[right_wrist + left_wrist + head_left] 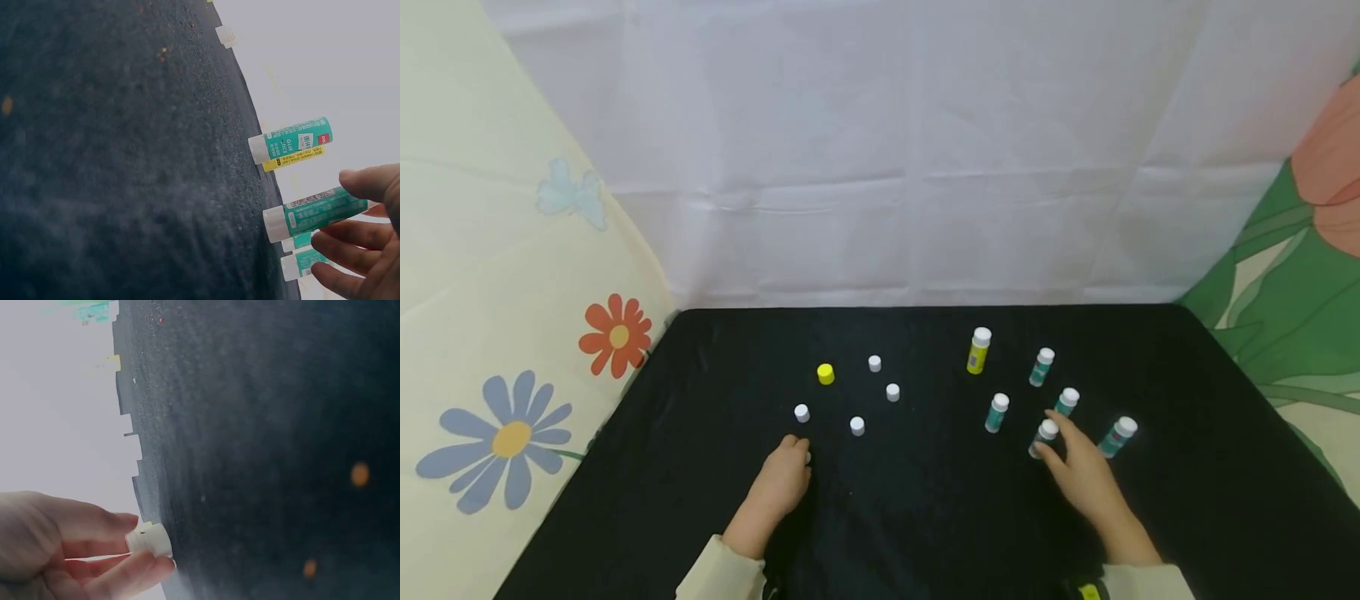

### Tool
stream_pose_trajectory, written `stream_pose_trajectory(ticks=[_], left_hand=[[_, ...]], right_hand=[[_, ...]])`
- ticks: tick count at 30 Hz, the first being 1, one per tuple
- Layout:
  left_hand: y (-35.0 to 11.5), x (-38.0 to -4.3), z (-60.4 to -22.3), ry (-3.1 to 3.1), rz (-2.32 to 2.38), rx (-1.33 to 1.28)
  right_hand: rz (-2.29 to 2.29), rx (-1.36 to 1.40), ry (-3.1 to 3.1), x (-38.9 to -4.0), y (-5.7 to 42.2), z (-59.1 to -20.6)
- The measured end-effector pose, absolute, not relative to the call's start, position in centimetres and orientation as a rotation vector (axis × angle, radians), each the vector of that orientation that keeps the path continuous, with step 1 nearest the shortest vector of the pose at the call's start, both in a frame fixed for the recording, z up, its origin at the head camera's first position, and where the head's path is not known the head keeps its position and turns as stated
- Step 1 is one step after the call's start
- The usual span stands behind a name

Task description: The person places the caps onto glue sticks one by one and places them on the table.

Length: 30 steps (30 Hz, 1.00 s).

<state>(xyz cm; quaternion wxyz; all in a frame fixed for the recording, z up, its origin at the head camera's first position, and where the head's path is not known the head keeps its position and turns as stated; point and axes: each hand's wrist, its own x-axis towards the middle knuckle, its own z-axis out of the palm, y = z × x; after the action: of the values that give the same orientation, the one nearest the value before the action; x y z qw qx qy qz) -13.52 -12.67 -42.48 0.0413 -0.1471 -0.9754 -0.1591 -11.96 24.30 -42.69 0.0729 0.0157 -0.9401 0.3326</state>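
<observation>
My left hand (782, 479) pinches a small white cap (150, 540) between thumb and fingers, close to the black tabletop; in the head view the fingers mostly hide it. At the right, my right hand (1086, 479) has its thumb and fingers on opposite sides of a green glue stick (319, 211), near its upper end. This stick stands upright on its white base. Close by stand other green glue sticks, one just behind (1066, 402), one to the right (1118, 437) and one to the left (997, 413).
Farther back stand a yellow glue stick (978, 350) and a green glue stick (1041, 367). Beyond my left hand lie a yellow cap (826, 374) and several white caps (857, 427). A white cloth (910, 167) hangs behind the black table (910, 517).
</observation>
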Motion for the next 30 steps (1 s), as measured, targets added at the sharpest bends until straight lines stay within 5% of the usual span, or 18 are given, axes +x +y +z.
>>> stream_pose_trajectory(ticks=[30], left_hand=[[-12.9, -14.5, -42.8, -2.922, -0.518, -0.446]], right_hand=[[1.051, 0.032, -2.643, -12.5, 24.0, -43.6]])
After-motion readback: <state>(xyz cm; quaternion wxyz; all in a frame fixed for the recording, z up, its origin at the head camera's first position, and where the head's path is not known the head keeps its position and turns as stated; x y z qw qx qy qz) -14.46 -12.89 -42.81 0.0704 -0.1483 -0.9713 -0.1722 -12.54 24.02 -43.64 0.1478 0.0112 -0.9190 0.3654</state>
